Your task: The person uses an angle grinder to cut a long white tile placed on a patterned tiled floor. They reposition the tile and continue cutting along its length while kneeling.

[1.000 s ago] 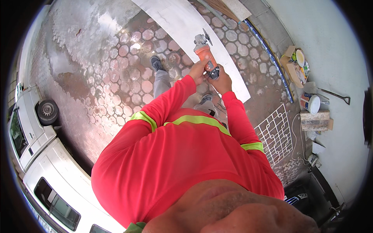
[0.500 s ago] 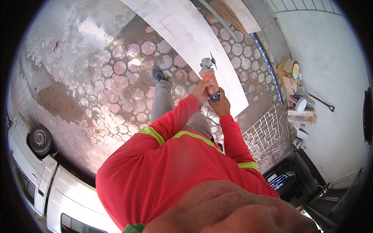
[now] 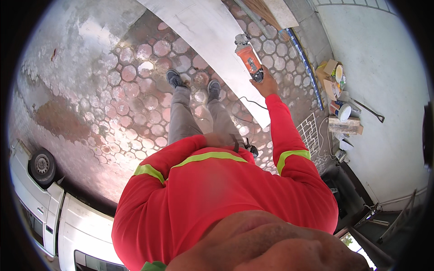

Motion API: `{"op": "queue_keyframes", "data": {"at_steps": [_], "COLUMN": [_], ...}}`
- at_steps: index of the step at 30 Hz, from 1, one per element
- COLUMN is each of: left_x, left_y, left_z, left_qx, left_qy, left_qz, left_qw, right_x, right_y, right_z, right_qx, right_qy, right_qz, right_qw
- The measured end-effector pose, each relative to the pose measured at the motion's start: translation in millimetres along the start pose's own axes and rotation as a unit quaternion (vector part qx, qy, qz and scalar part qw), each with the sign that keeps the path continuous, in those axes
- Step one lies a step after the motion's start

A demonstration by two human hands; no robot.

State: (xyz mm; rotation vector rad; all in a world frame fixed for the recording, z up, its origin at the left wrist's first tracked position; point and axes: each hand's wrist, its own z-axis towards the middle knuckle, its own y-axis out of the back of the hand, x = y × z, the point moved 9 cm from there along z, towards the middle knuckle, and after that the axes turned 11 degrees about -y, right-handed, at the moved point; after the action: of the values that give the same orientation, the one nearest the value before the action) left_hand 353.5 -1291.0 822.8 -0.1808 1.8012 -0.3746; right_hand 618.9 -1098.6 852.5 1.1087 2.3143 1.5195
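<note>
Head view: right hand (image 3: 266, 84) grips an orange angle grinder (image 3: 248, 58) with grey head and black cord

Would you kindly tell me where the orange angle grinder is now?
In the head view, upper right of centre: the orange angle grinder is in the right hand, over the white board.

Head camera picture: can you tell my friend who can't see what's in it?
Seen from above, a person in a red shirt holds an orange angle grinder out in the right hand over a long white board on hexagon paving. The left hand is at the waist.
</note>
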Motion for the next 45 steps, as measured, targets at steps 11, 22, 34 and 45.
{"op": "queue_keyframes", "data": {"at_steps": [11,22,34,45], "left_x": [-42.7,-10.3,44.2,21.5], "left_y": [168.8,139.5,92.4,-120.1], "left_z": [163.5,214.2,231.4,192.1], "left_qx": [-0.569,-0.569,-0.551,-0.011], "left_qy": [-0.080,-0.192,-0.114,-0.034], "left_qz": [-0.422,-0.481,-0.445,-0.129], "left_qw": [0.701,0.639,0.696,0.991], "right_x": [-77.2,-149.5,-187.4,-222.7], "right_y": [-4.7,-34.5,-12.5,22.8], "right_z": [-51.3,-71.1,-76.4,2.3], "right_qx": [0.103,0.104,0.075,0.050], "right_qy": [-0.009,-0.025,-0.030,-0.002], "right_qz": [0.192,0.179,0.142,0.037], "right_qw": [0.976,0.978,0.987,0.998]}}
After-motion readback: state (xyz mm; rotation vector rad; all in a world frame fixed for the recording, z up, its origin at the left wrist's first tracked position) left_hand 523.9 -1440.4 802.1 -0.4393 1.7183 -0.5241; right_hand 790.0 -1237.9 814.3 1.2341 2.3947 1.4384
